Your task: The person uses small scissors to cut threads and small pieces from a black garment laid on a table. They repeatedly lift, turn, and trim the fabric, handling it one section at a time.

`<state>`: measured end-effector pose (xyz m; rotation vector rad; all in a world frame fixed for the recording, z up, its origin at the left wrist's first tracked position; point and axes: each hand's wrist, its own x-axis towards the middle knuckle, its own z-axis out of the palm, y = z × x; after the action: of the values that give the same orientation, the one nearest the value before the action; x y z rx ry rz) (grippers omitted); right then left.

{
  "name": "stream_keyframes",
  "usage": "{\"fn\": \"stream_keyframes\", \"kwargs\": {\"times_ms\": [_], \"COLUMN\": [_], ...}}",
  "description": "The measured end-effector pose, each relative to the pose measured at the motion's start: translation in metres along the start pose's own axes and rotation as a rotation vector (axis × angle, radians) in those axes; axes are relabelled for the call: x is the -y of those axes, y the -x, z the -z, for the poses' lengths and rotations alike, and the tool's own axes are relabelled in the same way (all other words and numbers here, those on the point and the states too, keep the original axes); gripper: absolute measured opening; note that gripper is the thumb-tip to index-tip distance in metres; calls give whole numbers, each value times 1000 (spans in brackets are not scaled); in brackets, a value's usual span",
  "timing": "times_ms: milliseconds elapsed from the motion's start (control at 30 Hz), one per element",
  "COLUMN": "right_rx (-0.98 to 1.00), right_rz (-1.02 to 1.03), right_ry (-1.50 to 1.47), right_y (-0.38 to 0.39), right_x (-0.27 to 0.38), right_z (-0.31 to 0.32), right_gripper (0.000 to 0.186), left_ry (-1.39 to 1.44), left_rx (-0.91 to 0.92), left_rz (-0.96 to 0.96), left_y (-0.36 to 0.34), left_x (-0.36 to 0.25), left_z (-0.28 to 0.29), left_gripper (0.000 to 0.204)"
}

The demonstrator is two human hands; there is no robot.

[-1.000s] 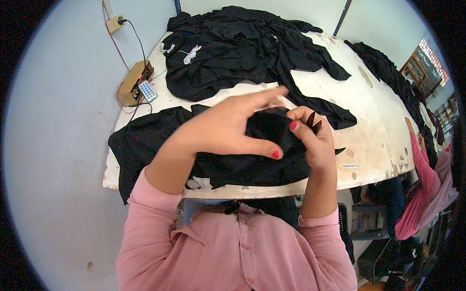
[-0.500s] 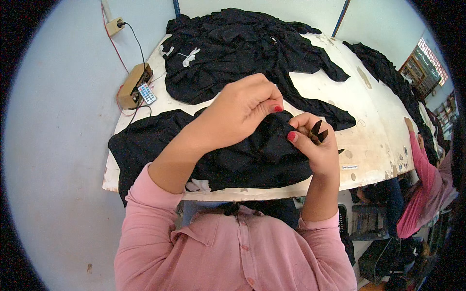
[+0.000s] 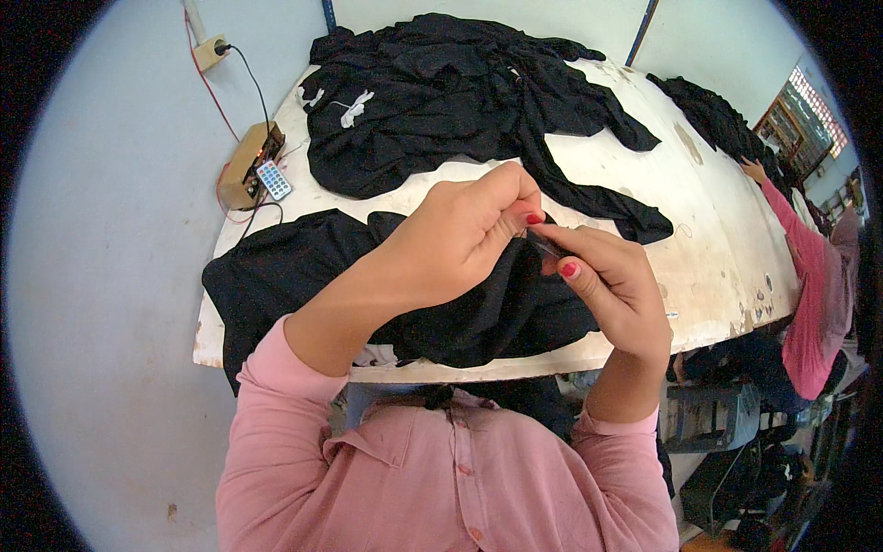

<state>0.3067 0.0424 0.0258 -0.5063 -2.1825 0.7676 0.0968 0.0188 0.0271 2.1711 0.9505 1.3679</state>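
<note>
My left hand (image 3: 464, 230) is raised over the table, thumb and forefinger pinched together. Whatever is between those fingertips is too small or hidden to make out. Close against them, my right hand (image 3: 618, 287) grips small dark thread snips (image 3: 548, 246), their blades at the left fingertips. Below and behind both hands a black garment (image 3: 451, 327) lies bunched along the near table edge. Part of its cloth rises beneath the fingers, and my hands hide some of it. A white patch (image 3: 375, 355) shows at the garment's near edge.
A large pile of black garments (image 3: 423, 101) covers the far part of the pale table (image 3: 708, 221). At left are a wooden box with wires (image 3: 246, 170) and a white remote control (image 3: 274, 180). Another person's pink sleeve (image 3: 796, 239) reaches toward black cloth (image 3: 704, 115) at right.
The right hand has turned the snips' blades from pointing right to pointing at the left fingertips. Both hands have come together. The other person's arm has reached farther along the table.
</note>
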Motion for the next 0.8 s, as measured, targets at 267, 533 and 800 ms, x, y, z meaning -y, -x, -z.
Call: {"fn": "stream_keyframes", "kwargs": {"times_ms": [267,533,800], "right_rx": [64,56,109], "right_rz": [33,61,-32], "right_ry": [62,68,-103], "right_y": [-7,-7,-7], "right_x": [3,-1,-3], "right_z": [2,2,4], "right_gripper": [28,24,20], "left_ry": [-14,-48,-145], "left_rx": [12,52,32], "left_rz": [-15,34,-59], "left_y": [3,2,5], "left_x": [-6,-13,-12], "left_z": [1,1,-1], "left_gripper": [21,9,9]}}
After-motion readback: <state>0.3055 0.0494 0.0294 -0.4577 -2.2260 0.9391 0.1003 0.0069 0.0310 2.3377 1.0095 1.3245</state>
